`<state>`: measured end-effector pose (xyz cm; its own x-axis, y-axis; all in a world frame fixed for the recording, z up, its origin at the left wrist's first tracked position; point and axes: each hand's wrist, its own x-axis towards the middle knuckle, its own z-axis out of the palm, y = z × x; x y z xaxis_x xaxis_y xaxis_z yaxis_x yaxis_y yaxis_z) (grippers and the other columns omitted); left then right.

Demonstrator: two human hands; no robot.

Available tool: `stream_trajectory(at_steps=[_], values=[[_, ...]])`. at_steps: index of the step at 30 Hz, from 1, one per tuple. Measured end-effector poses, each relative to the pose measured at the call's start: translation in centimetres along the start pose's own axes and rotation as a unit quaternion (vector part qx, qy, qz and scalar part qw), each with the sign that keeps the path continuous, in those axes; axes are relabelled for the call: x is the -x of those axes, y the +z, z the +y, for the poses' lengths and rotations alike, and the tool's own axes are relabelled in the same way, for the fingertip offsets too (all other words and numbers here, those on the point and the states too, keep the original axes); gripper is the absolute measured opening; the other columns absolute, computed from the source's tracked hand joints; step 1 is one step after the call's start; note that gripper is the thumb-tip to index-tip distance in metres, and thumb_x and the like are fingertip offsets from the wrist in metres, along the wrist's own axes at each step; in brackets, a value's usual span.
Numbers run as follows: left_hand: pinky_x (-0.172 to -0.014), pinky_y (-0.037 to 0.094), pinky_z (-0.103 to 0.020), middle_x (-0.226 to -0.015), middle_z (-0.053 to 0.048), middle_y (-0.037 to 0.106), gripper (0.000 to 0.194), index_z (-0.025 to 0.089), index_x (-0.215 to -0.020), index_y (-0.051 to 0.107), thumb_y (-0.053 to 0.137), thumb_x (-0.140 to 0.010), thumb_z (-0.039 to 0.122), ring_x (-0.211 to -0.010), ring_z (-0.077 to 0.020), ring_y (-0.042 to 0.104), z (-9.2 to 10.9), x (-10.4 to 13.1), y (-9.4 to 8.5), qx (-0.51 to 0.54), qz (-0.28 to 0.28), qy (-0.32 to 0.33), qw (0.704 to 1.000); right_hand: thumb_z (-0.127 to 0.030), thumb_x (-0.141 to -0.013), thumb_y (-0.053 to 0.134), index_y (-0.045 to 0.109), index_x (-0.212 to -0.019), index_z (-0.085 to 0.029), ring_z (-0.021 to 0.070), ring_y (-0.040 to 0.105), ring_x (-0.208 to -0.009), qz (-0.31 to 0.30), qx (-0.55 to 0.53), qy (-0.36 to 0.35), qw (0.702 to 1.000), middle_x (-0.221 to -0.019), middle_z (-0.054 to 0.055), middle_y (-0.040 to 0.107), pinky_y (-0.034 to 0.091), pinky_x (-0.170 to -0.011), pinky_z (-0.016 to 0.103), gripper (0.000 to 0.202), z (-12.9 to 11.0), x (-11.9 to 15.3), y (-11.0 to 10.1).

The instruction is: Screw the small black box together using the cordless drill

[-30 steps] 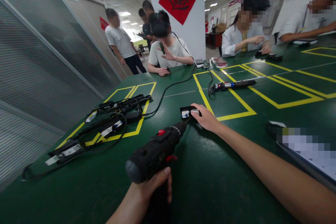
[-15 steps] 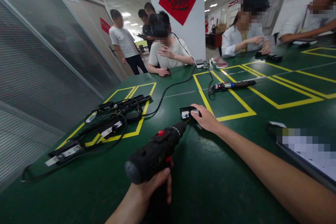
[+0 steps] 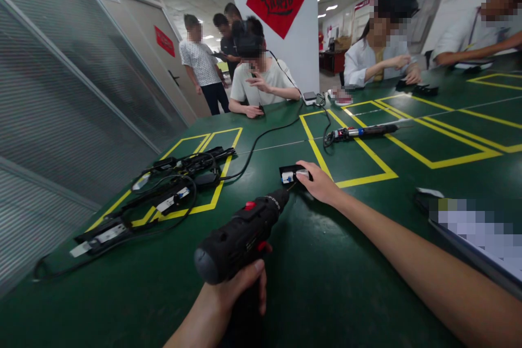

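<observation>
Left hand (image 3: 244, 277): fingers wrapped around the grip of one black power drill (image 3: 234, 244). Right hand (image 3: 324, 187): thumb and fingers pinching one small black part (image 3: 287, 177) with a white face and blue detail, at the green table (image 3: 326, 293). Drill bit (image 3: 291, 187): by the part's near edge; contact cannot be told. Step, by judgement: setting bit against part. Next move, by judgement: calls for a firm pinch, fingertips clear of the bit, and a steady drill. Left of the part: assorted black cabled pieces (image 3: 166, 204), some with white strips. Beyond it, to the right: one slim tool (image 3: 373, 130), blue-banded, with cable. Far beyond: one seated person (image 3: 279, 79). Right of it, nearer: one flat item (image 3: 477, 239), blurred.
</observation>
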<state>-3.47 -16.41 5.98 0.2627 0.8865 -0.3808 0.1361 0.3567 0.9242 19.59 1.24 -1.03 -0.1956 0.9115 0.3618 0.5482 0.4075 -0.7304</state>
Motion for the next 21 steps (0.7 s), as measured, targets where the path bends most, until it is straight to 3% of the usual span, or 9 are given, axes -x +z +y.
stream_trajectory(at_steps=[4,7,11,14,16,19,21], values=[[-0.053,0.044,-0.032,-0.060,0.000,0.058,0.037,0.013,-0.109,0.050,0.051,-0.083,0.040,-0.051,-0.0168,0.056,-0.14,-0.03,0.02,0.011,0.009,0.006,1.000,-0.034,-0.088,0.043,0.047,-0.125,-0.022,0.0193,0.051,-0.102,0.001,-0.004,0.002,1.000,-0.113,0.008,0.053,0.039,-0.089,0.033,0.040,0.01,0.00,0.02],[-0.052,0.044,-0.032,-0.060,0.000,0.059,0.038,0.014,-0.110,0.051,0.052,-0.083,0.041,-0.051,-0.0169,0.056,-0.19,-0.01,0.05,0.018,0.012,0.001,1.000,-0.034,-0.088,0.043,0.047,-0.125,-0.021,0.0190,0.051,-0.101,0.000,-0.003,-0.001,1.000,-0.113,0.008,0.053,0.038,-0.089,0.033,0.039,0.02,-0.01,0.00],[-0.054,0.044,-0.032,-0.061,-0.002,0.059,0.030,0.013,-0.082,0.060,0.050,-0.083,0.042,-0.053,-0.0170,0.056,-0.01,0.05,0.00,-0.005,0.004,-0.002,1.000,-0.034,-0.088,0.042,0.047,-0.125,-0.021,0.0191,0.051,-0.101,-0.001,-0.002,0.001,1.000,-0.113,0.008,0.054,0.039,-0.088,0.033,0.039,-0.06,-0.01,-0.06],[-0.057,0.044,-0.033,-0.062,-0.004,0.058,0.036,0.013,-0.064,0.058,0.048,-0.085,0.041,-0.055,-0.0169,0.056,0.18,0.10,0.00,-0.021,-0.007,-0.006,1.000,-0.035,-0.088,0.042,0.046,-0.125,-0.021,0.0194,0.052,-0.100,-0.005,-0.001,0.006,1.000,-0.112,0.008,0.054,0.039,-0.087,0.034,0.040,-0.11,-0.01,-0.11],[-0.056,0.044,-0.033,-0.063,-0.003,0.058,0.031,0.014,-0.073,0.059,0.048,-0.085,0.040,-0.055,-0.0169,0.056,0.21,0.11,0.04,-0.008,-0.004,-0.006,1.000,-0.035,-0.088,0.042,0.046,-0.125,-0.022,0.0195,0.052,-0.100,-0.006,0.000,0.007,1.000,-0.112,0.008,0.054,0.040,-0.087,0.034,0.040,-0.12,0.01,-0.13],[-0.054,0.043,-0.032,-0.061,0.000,0.058,0.030,0.016,-0.102,0.054,0.050,-0.084,0.040,-0.052,-0.0171,0.055,0.17,0.09,0.11,0.015,0.000,0.000,1.000,-0.035,-0.088,0.042,0.046,-0.125,-0.021,0.0195,0.052,-0.101,-0.003,0.001,0.001,1.000,-0.113,0.008,0.054,0.039,-0.088,0.034,0.040,-0.07,0.02,-0.09],[-0.054,0.043,-0.032,-0.061,0.000,0.058,0.032,0.016,-0.105,0.053,0.050,-0.084,0.039,-0.052,-0.0169,0.055,0.16,0.07,0.12,0.014,0.001,-0.002,1.000,-0.034,-0.088,0.043,0.047,-0.124,-0.021,0.0194,0.051,-0.102,0.000,0.002,-0.004,1.000,-0.113,0.009,0.054,0.038,-0.089,0.034,0.039,0.01,-0.01,-0.03]])
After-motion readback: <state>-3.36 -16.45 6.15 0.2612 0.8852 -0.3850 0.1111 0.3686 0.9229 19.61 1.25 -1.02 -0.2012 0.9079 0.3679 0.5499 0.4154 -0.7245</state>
